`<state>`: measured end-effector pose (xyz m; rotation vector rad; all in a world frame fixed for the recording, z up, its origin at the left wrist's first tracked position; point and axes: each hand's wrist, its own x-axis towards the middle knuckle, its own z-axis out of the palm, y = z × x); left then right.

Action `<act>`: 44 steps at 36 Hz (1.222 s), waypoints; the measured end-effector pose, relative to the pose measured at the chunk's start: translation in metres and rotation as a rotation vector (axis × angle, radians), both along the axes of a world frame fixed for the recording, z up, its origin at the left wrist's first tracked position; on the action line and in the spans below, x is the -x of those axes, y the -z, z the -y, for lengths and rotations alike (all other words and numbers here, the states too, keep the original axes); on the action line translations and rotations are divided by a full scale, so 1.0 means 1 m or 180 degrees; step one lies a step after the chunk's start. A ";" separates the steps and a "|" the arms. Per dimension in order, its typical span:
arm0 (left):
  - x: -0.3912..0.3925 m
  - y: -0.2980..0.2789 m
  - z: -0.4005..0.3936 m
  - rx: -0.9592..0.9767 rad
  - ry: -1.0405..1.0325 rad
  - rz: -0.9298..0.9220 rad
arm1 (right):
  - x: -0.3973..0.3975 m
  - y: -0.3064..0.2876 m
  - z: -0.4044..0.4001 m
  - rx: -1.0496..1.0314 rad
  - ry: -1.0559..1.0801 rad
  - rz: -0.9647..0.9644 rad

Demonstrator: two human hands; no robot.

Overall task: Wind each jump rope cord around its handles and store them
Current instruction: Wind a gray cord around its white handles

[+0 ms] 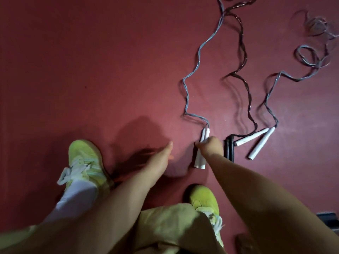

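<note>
The person's two bare forearms filled the bottom of the view, over pale yellow-green trousers (165, 222) and two lime-yellow lace-up shoes: the left shoe (86, 162) beside the left wrist, the right shoe (205, 200) between the two arms. The right hand (209, 146) was down at the dark red floor (91, 70), fingers curled round a pair of white cylindrical jump-rope handles (200, 160) held side by side; both ends of the pair showed past the fist. From the far end of this pair a wavy grey-blue cord (198, 57), doubled, ran away from the hand toward the top of the view. The left hand (163, 158) hovered just left of the gripped handles, not touching them, thumb up, holding nothing; its fingers were partly blurred and looked relaxed rather than clenched. Just right of the right hand lay a pair of black handles (229, 149) on the floor, with a dark brown twisted cord (244, 83) leading off from them. Further right lay a second pair of white handles (256, 142), splayed in a V, their grey-blue cord (275, 83) trailing to a loose coil (310, 55). A blurred pale tangle of cord (319, 24) sat beyond that, detail not resolvable.
</note>
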<state>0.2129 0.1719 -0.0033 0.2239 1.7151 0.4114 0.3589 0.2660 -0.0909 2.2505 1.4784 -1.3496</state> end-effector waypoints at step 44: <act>0.064 -0.341 0.168 -0.1766 -0.0463 0.1546 | 0.088 -0.422 0.110 -0.1349 -0.2294 -0.2434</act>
